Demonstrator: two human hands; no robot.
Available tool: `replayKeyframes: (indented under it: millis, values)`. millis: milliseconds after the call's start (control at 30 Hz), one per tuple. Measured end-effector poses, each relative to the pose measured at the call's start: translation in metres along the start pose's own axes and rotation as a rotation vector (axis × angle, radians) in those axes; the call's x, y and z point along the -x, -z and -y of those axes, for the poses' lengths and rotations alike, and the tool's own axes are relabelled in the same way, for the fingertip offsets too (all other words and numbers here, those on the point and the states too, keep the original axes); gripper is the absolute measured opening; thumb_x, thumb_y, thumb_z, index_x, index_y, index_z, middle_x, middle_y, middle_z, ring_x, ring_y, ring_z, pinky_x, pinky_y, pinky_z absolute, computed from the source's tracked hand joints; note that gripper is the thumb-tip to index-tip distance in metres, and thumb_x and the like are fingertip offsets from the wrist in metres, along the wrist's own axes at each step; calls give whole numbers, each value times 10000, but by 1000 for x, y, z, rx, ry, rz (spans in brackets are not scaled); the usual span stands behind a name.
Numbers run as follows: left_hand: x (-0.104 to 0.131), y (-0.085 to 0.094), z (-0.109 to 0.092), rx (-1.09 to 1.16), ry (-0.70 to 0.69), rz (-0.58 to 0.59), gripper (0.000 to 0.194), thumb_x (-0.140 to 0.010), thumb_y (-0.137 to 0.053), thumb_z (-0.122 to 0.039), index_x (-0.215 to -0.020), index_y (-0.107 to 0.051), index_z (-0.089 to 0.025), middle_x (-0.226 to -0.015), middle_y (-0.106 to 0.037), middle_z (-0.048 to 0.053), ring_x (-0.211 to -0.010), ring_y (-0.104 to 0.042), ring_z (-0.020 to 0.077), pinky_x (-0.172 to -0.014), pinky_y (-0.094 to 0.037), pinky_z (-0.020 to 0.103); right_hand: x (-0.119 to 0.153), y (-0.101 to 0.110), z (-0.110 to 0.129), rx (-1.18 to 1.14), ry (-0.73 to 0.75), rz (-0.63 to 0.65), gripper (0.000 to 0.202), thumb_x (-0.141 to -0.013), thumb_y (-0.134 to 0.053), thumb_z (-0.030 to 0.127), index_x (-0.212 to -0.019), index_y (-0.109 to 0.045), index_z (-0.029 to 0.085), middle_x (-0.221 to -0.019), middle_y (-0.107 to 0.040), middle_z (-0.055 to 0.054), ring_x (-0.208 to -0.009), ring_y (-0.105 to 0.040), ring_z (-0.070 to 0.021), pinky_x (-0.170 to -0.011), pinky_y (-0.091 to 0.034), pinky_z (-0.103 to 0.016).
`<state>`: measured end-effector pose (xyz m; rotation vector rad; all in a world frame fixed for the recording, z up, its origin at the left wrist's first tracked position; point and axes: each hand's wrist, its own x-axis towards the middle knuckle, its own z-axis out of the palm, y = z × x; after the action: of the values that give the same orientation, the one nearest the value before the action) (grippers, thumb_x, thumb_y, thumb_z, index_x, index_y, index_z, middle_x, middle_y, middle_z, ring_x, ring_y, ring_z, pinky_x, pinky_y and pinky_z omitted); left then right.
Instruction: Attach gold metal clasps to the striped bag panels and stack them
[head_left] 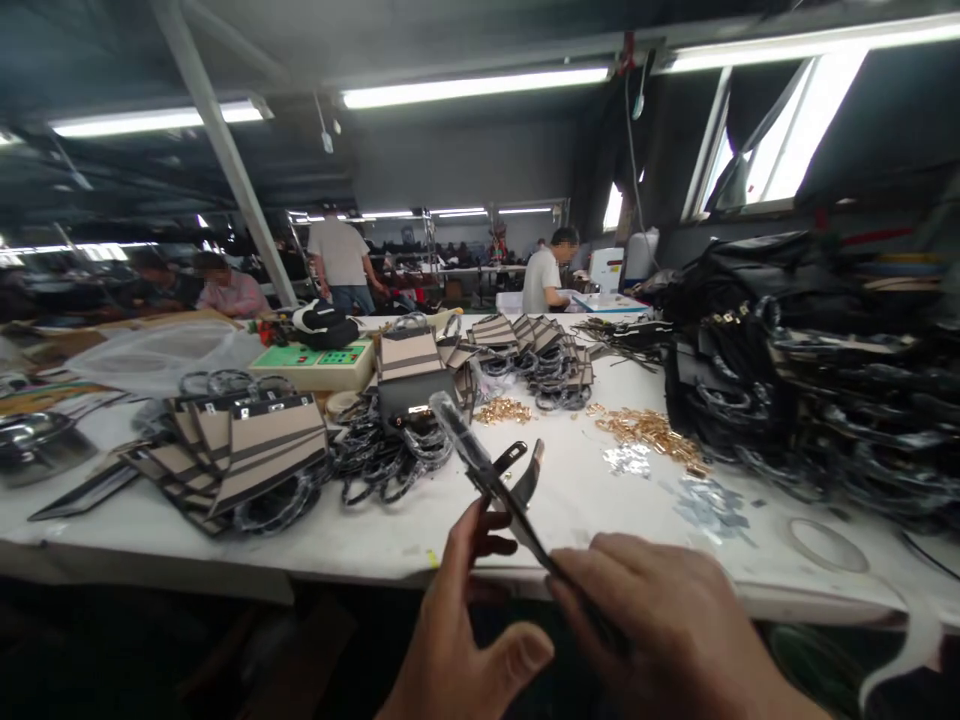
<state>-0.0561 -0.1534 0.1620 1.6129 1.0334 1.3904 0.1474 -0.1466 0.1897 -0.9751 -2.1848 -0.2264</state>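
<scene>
My right hand grips a thin black bag panel, seen nearly edge-on and tilted up to the left. A clear plastic-wrapped handle sticks out at its upper end, and a dark tab with a metal fitting stands out beside it. My left hand is below the panel, its thumb apart and its fingers slightly curled at the panel's far side. Whether those fingertips touch it, I cannot tell. Beyond lie gold metal fittings and silver metal plates on the white table.
Beige-and-black bag panels with wrapped handles lie in piles at left, centre and back. A dark pile crowds the right. A tape roll, metal bowl and green-topped machine stand around. Several people work beyond.
</scene>
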Motion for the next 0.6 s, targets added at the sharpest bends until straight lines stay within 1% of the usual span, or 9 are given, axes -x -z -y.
replayKeyframes:
  millis: [33, 67, 133, 167, 233, 300, 400, 500, 600]
  values:
    - [5, -2, 2, 170, 106, 19, 917, -793, -742, -782, -1495, -506, -241, -1345, -675, 153, -1108, -689, 321, -825, -591, 386, -2, -14, 11, -19, 45, -15, 117, -957, -588, 195, -939, -698, 230, -679, -664, 10, -541, -628, -158, -490, -340, -294]
    - [7, -3, 3, 311, 200, 4, 894, -807, -754, -749, -1497, -515, -232, -1361, -676, 160, -1148, -687, 340, -882, -591, 406, -4, -28, 22, -47, 75, -14, 114, -918, -620, 191, -983, -707, 226, -699, -682, 8, -536, -640, -159, -465, -348, -287]
    - [5, -2, 5, 485, 355, -76, 722, -837, -819, -574, -1429, -595, -226, -1312, -718, 141, -1153, -704, 336, -941, -583, 408, -6, -55, 38, -135, 39, 74, 201, -840, -688, 207, -1037, -720, 230, -851, -748, -19, -579, -693, -169, -440, -397, -259]
    - [2, 0, 7, 532, 410, -123, 649, -824, -852, -490, -1376, -641, -221, -1269, -743, 129, -1136, -718, 329, -950, -585, 405, -5, -65, 42, -200, 8, 134, 256, -810, -710, 208, -1064, -726, 237, -961, -767, -35, -642, -732, -182, -467, -456, -243]
    - [-7, 7, 10, 590, 451, -205, 580, -766, -905, -401, -1275, -704, -210, -1193, -777, 109, -1106, -737, 323, -965, -589, 414, -3, -76, 44, -351, -29, 233, 354, -789, -728, 201, -1138, -728, 257, -1178, -752, -54, -818, -782, -217, -609, -579, -245]
    - [-17, 14, 17, 597, 413, -278, 565, -731, -927, -385, -1227, -727, -204, -1165, -791, 98, -1114, -740, 323, -1001, -581, 436, -1, -77, 36, -481, -43, 239, 406, -825, -709, 183, -1219, -716, 281, -1267, -722, -52, -936, -783, -222, -748, -624, -263]
    - [-33, 22, 27, 534, 351, -383, 545, -761, -908, -438, -1226, -737, -212, -1191, -793, 86, -1177, -723, 315, -1095, -530, 454, -3, -68, 11, -540, -123, 72, 401, -935, -643, 218, -1329, -678, 285, -1291, -694, -81, -988, -766, -206, -835, -628, -279]
    - [-48, 26, 37, 467, 335, -405, 535, -800, -868, -522, -1225, -748, -220, -1206, -793, 84, -1228, -703, 317, -1161, -477, 464, -20, -61, -20, -394, -234, -114, 414, -984, -616, 277, -1398, -636, 278, -1328, -662, -113, -1055, -745, -242, -883, -632, -348]
    - [-60, 29, 42, 470, 292, -353, 559, -810, -860, -529, -1254, -738, -212, -1235, -783, 98, -1257, -687, 331, -1167, -471, 480, -42, -58, -46, -176, -322, -131, 554, -940, -681, 321, -1482, -573, 286, -1467, -591, -122, -1069, -735, -296, -866, -643, -430]
